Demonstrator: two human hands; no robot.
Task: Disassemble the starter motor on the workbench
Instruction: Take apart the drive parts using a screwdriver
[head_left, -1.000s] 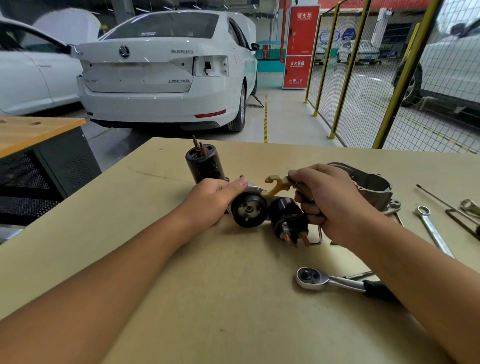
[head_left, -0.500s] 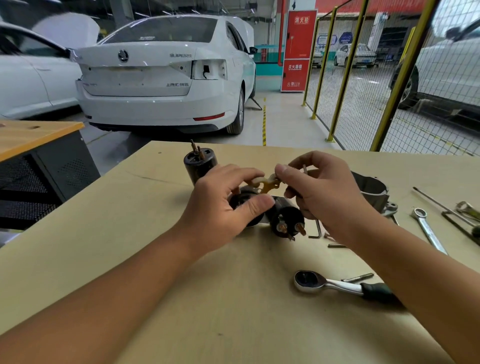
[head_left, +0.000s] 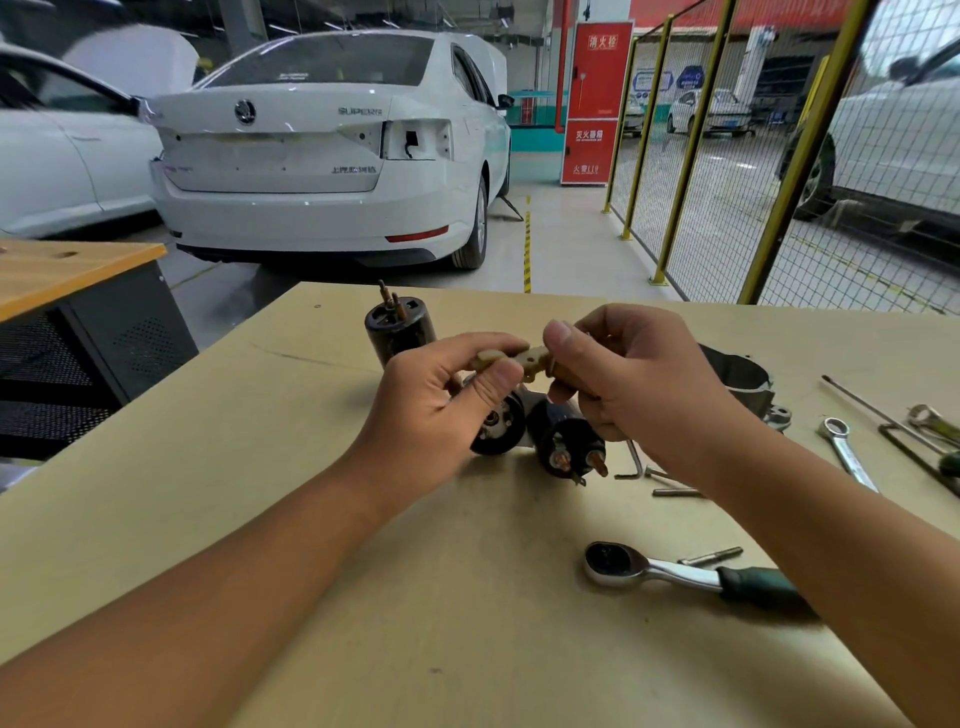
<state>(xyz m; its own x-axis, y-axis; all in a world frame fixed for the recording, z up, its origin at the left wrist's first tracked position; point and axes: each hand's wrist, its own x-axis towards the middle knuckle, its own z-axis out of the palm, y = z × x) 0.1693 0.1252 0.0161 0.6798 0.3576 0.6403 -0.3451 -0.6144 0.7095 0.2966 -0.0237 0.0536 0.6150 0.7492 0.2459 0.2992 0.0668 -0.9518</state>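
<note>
- Head view: my left hand (head_left: 441, 405) and right hand (head_left: 623, 379) both pinch the tan plastic fork (head_left: 524, 361), lifted just above the two black motor parts (head_left: 566, 441) lying mid-bench.
- Left thumb and fingers curl round its left end; the right ones grip its right end.
- The motor can (head_left: 397, 327) stands on the far side, the metal housing (head_left: 737, 376) to the right, and the ratchet (head_left: 675, 571) lies near me.
- I'd say wiggle it apart gently, since the plastic looks brittle, and keep it over the workbench (head_left: 208, 493) so loose bits don't roll off.
</note>
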